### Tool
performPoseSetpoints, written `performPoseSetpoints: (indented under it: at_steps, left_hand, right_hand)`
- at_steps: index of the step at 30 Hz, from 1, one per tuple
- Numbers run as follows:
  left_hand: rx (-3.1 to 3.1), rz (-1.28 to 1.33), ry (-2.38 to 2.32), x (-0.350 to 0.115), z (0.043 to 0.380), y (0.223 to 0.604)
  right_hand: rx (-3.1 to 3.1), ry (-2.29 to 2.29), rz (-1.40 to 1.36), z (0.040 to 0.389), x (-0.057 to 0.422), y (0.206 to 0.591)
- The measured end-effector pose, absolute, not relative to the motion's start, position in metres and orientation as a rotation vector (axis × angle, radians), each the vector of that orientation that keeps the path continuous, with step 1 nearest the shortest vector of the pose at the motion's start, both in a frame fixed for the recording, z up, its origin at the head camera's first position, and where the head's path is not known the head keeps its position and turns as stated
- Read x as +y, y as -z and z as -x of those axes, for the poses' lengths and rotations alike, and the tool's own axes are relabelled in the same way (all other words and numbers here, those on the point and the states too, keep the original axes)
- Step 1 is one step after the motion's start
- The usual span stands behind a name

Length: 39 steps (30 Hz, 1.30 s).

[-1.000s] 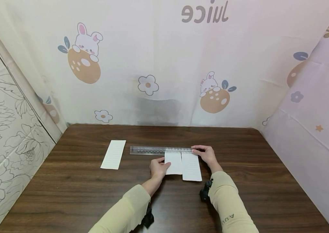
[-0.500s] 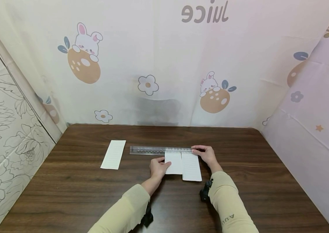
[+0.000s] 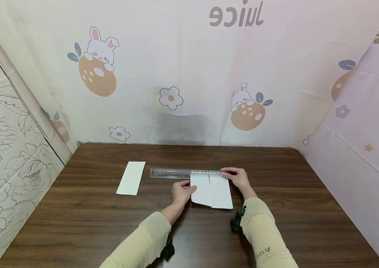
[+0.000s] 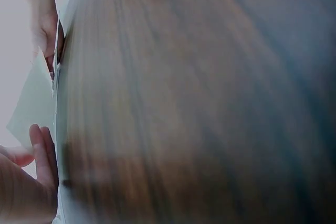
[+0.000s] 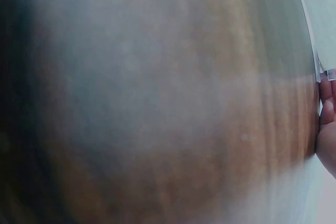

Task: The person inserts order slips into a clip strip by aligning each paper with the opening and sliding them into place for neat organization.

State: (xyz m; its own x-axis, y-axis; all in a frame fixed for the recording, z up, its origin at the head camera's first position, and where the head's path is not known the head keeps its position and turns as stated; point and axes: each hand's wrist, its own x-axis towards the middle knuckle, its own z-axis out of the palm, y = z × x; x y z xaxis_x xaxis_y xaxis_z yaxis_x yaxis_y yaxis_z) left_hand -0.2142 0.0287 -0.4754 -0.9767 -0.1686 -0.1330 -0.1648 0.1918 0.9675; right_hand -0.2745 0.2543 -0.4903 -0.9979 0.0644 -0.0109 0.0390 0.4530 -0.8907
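A clear plastic ruler [image 3: 169, 173] lies crosswise on the table, its right part over the top of white paper. Below it the paper shows as two side-by-side parts, a left part [image 3: 201, 192] and a lined right part [image 3: 221, 193], with a narrow dark gap at the top between them. My left hand [image 3: 180, 192] pinches the left part at its left edge. In the left wrist view this paper [image 4: 34, 100] rises off the table from the thumb and fingers. My right hand [image 3: 238, 178] grips the ruler's right end, thumb at the near edge and fingers at the far edge.
A separate lined paper strip [image 3: 131, 178] lies to the left of the ruler. The brown wooden table [image 3: 85, 219] ends at a printed curtain [image 3: 196, 74] behind, with more curtain along both sides.
The left paper part's lower edge has dropped toward me and now slants, close to level with the right part's bottom. My left hand has shifted slightly left. The right hand and ruler hold still.
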Motion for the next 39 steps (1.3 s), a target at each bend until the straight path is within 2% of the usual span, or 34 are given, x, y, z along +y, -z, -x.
performPoseSetpoints:
  at_steps: [14, 39]
  left_hand:
    - [-2.302, -0.359, 2.154, 0.012, 0.22, 0.477]
    - [-2.412, -0.33, 1.854, -0.055, 0.224, 0.467]
  right_hand:
    - [-2.666, -1.628, 0.094, 0.274, 0.254, 0.489]
    - [-2.682, -1.597, 0.09, 0.274, 0.254, 0.489]
